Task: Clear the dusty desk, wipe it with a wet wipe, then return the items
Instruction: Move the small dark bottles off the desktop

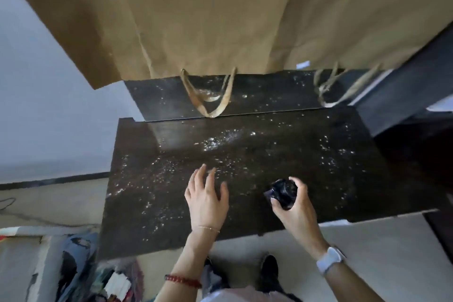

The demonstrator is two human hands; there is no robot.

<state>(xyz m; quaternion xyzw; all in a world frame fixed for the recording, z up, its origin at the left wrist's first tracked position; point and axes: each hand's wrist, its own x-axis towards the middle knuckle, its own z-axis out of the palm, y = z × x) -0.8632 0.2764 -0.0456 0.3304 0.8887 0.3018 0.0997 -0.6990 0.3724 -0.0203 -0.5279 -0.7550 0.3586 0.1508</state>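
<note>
Dark brown wooden surface (245,154), speckled with white dust. Left hand (206,200) low over near-centre, fingers (198,176) spread, holding nothing. Right hand (294,206) near front edge, fingers curled round small black rounded object (282,192). Two brown paper bags (196,19) at back, handles (208,95) lying on surface.

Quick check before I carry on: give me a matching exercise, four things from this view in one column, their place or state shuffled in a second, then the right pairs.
1. left hand
2. right hand
3. paper bags
4. desk

A. speckled with white dust
B. grips a small black object
C. at the far edge, handles hanging toward the camera
D. fingers spread, holding nothing, over the desk

Pairs: 1-D, 2-B, 3-C, 4-A
</note>
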